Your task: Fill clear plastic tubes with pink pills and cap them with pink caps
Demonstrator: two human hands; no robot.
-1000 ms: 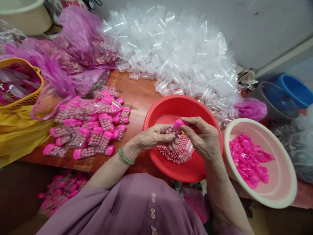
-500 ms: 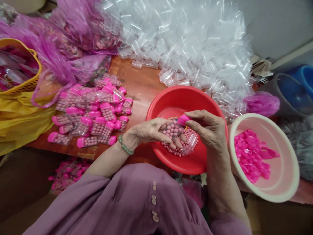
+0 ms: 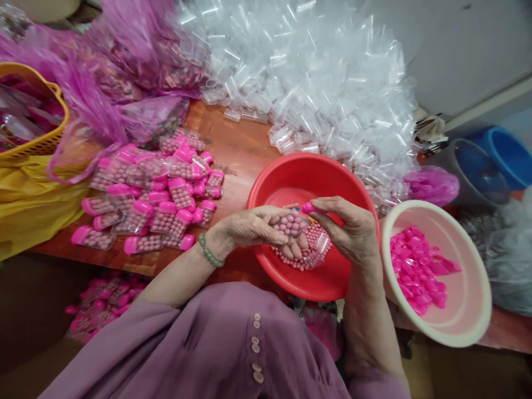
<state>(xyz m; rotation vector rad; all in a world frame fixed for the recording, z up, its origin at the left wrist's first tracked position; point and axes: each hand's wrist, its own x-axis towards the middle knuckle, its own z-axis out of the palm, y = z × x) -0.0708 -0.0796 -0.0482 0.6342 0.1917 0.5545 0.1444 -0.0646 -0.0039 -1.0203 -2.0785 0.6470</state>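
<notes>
Over the red plastic basin (image 3: 266, 183), the left hand (image 3: 249, 228) holds a small clear plastic container (image 3: 292, 224) that is filled with pink beads, its fingers curled narrowly around the body of it. The right hand (image 3: 351, 230) pinches a bright pink cap (image 3: 308, 208) between thumb and forefinger, right at the open mouth of the container; the cap seems to touch the mouth, but I cannot tell if it is already seated. So the step in hand looks like the capping of one filled container. In my judgement the next move calls for a straight push of the cap, with the container kept level so that no beads spill back. Under the hands, inside the basin, lie loose pink beads (image 3: 297, 260) and one more clear container on its side. To the right stands a cream basin (image 3: 477, 327) with many loose pink caps (image 3: 418, 271). To the left, on the reddish-brown wooden table (image 3: 236, 155), lies a heap of finished capped containers (image 3: 153, 205), and behind the basin a big pile of empty clear containers (image 3: 307, 77). The left wrist wears a green bead bracelet (image 3: 208, 252). A small printed mark shows on the inside of the red basin near the cap, but it is too small to read; no other writing is visible.
</notes>
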